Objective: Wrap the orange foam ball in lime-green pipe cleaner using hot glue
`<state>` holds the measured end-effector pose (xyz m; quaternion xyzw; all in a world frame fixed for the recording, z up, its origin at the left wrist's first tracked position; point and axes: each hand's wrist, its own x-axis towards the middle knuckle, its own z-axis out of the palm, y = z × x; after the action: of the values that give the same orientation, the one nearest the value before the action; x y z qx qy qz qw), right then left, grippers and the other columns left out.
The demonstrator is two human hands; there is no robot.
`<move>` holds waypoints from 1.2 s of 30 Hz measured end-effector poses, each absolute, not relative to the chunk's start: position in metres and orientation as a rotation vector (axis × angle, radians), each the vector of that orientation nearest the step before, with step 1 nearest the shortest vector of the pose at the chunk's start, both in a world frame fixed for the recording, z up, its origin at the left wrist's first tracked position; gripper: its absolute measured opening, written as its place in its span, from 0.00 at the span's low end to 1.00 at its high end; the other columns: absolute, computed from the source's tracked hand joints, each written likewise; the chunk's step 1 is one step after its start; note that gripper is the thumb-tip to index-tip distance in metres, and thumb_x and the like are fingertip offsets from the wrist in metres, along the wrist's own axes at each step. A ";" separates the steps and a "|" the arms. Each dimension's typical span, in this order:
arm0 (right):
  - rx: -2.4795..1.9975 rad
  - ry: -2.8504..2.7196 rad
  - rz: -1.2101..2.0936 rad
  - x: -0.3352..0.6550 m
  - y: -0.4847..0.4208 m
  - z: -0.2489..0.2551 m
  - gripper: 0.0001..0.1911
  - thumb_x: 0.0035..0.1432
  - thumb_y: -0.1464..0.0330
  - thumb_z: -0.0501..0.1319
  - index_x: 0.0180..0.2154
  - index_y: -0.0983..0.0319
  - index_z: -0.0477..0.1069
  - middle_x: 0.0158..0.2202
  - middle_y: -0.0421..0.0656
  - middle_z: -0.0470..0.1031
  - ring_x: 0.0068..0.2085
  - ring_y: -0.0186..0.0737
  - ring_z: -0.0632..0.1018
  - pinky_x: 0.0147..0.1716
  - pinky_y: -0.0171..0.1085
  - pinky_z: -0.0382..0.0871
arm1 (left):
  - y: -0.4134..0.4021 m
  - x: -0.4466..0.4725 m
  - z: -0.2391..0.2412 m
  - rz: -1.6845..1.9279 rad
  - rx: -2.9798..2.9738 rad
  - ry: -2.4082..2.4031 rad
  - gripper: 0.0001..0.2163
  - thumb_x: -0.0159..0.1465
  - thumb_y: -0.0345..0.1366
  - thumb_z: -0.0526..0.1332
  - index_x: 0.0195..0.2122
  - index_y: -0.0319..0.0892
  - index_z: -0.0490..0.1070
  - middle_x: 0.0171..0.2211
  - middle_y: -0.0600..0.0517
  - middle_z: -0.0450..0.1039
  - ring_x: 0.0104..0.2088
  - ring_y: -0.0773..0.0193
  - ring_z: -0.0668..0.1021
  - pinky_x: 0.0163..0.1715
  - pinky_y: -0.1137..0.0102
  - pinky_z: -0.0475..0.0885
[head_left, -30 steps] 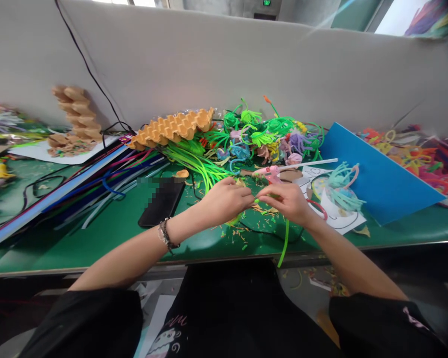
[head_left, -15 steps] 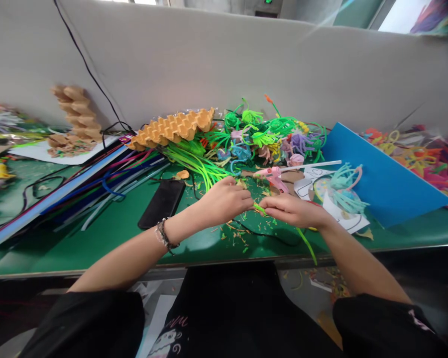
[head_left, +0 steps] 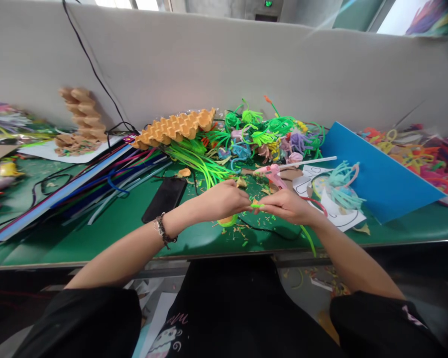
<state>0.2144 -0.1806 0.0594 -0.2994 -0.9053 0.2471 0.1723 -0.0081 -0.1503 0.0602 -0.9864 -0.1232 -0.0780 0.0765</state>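
My left hand (head_left: 224, 201) and my right hand (head_left: 287, 206) meet over the green table (head_left: 108, 233), fingers pinched together on a bright green pipe cleaner (head_left: 257, 205). Its free end trails down past my right wrist and over the table's front edge (head_left: 309, 239). A yellow-green loop (head_left: 227, 221) peeks out under my left hand. A pink glue gun (head_left: 271, 172) lies just behind my right hand.
A black phone (head_left: 165, 199) lies left of my hands. Behind are an orange egg tray (head_left: 175, 128), a heap of coloured pipe-cleaner flowers (head_left: 269, 134), long coloured stems (head_left: 97, 184), a blue sheet (head_left: 377, 174) and white paper (head_left: 339, 211). A grey partition (head_left: 209, 69) closes the back.
The pipe cleaner's trailing end has swung from hanging straight down to slanting right. Both hands stay pinched together and have risen slightly; the view shifted a little.
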 end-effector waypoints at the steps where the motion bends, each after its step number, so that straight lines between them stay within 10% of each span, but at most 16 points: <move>1: -0.841 -2.527 0.763 0.213 -0.182 0.059 0.21 0.66 0.59 0.49 0.34 0.65 0.75 0.28 0.42 0.76 0.27 0.31 0.71 0.29 0.32 0.59 | -0.154 -0.008 0.061 -0.231 -2.942 -0.375 0.10 0.67 0.35 0.55 0.31 0.43 0.73 0.27 0.56 0.74 0.25 0.69 0.71 0.29 0.69 0.55; 10: -1.069 -2.093 1.118 0.196 -0.190 0.048 0.22 0.58 0.53 0.56 0.22 0.63 0.66 0.19 0.36 0.61 0.22 0.29 0.60 0.22 0.33 0.53 | -0.182 -0.007 0.069 -0.275 -2.728 -0.412 0.07 0.64 0.28 0.58 0.31 0.42 0.73 0.27 0.55 0.75 0.26 0.69 0.72 0.32 0.68 0.57; 24: -0.841 -2.260 -0.116 0.204 -0.185 0.037 0.18 0.62 0.57 0.55 0.30 0.61 0.75 0.24 0.42 0.74 0.28 0.36 0.71 0.33 0.37 0.60 | -0.168 -0.017 0.071 -0.471 -2.824 -0.611 0.17 0.71 0.41 0.48 0.30 0.42 0.72 0.24 0.57 0.74 0.24 0.71 0.69 0.30 0.69 0.53; 36: -0.814 -1.681 1.423 0.201 -0.199 0.046 0.18 0.54 0.56 0.63 0.24 0.63 0.70 0.21 0.36 0.64 0.25 0.29 0.62 0.26 0.33 0.53 | -0.170 -0.010 0.074 -0.523 -2.735 -0.520 0.16 0.70 0.38 0.51 0.26 0.41 0.69 0.21 0.57 0.70 0.23 0.70 0.68 0.28 0.69 0.51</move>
<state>0.2010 -0.1987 0.0458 -0.3197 -0.6602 0.5589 0.3867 -0.0101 -0.1704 0.0737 -0.9540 -0.1815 -0.1826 0.1536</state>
